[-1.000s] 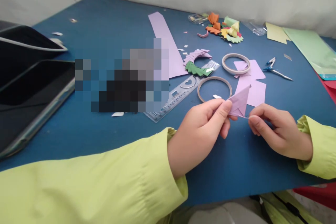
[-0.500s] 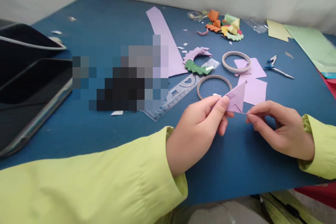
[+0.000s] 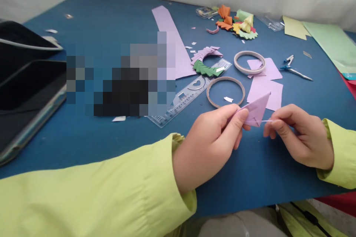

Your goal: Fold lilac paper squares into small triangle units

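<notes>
We see the left hand [image 3: 211,144] pinching a folded lilac paper triangle [image 3: 257,110] between thumb and forefinger, its point tilted up toward one o'clock, lifted just above the blue table [image 3: 111,26]. The right hand [image 3: 299,137] sits at three o'clock of the piece, its fingertips [image 3: 271,126] closed on a thin strip that sticks out from the triangle's lower right corner. Both arms wear yellow-green sleeves [image 3: 97,196]. Just behind the held paper, at twelve o'clock, lie flat lilac paper squares [image 3: 268,89], and at eleven o'clock we see a thin tape ring [image 3: 225,92] with a white scrap inside it. A second tape ring [image 3: 249,62] lies farther back, resting partly on a lilac square. At ten o'clock of the hands a clear stencil ruler [image 3: 189,94] runs diagonally, touching a half-wreath of folded lilac and green pieces [image 3: 207,61]. A long lilac strip [image 3: 172,37] lies beyond that, a drawing compass [image 3: 294,70] at one o'clock, and a multicoloured folded wreath [image 3: 239,26] near the far edge.
</notes>
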The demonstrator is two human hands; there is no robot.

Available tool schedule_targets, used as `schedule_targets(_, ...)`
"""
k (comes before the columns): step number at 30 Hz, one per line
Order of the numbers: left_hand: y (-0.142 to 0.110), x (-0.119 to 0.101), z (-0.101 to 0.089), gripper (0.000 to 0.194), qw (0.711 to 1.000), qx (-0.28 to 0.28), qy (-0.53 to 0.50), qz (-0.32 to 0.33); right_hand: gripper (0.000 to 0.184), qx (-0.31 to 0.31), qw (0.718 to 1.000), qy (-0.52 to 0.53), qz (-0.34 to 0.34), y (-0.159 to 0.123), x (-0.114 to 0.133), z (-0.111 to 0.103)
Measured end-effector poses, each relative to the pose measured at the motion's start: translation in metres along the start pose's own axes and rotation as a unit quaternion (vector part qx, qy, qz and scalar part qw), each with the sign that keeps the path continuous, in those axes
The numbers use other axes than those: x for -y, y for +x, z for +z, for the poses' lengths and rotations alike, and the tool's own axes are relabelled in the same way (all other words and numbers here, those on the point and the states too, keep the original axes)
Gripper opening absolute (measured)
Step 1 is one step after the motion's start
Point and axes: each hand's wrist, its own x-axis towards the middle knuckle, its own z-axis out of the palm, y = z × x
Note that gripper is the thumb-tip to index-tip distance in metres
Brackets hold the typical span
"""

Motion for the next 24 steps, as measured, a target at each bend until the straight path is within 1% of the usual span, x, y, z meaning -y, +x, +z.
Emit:
schedule_targets(4, -0.0006, -0.0002, 0.0004, 0.034, 1.0, 0.004, 0.011, 0.011, 0.013, 0.019, 0.999, -0.036, -0.026, 0.0008, 0.0007, -0.0024)
schedule_targets(11, -0.0027, 0.0006, 0.0007, 0.036, 0.999, 0.02, 0.028, 0.033, 0.017, 0.011, 0.998, -0.045, -0.034, 0.0002, -0.001, -0.0009)
schedule_targets(18, -0.0049, 0.0003, 0.0012, 0.036, 0.998, 0.029, 0.042, 0.043, 0.033, 0.02, 0.996, -0.081, -0.044, 0.0043, 0.0005, -0.0032)
schedule_targets(21, -0.0045, -0.0001, 0.0011, 0.036, 0.998, 0.019, 0.046, 0.046, 0.04, 0.03, 0.994, -0.087, -0.052, 0.0061, 0.0012, -0.0045)
schedule_targets(24, -0.004, 0.0001, 0.0012, 0.035, 0.998, 0.0, 0.045, 0.04, 0.039, 0.029, 0.995, -0.083, -0.047, 0.0068, 0.0012, -0.0045)
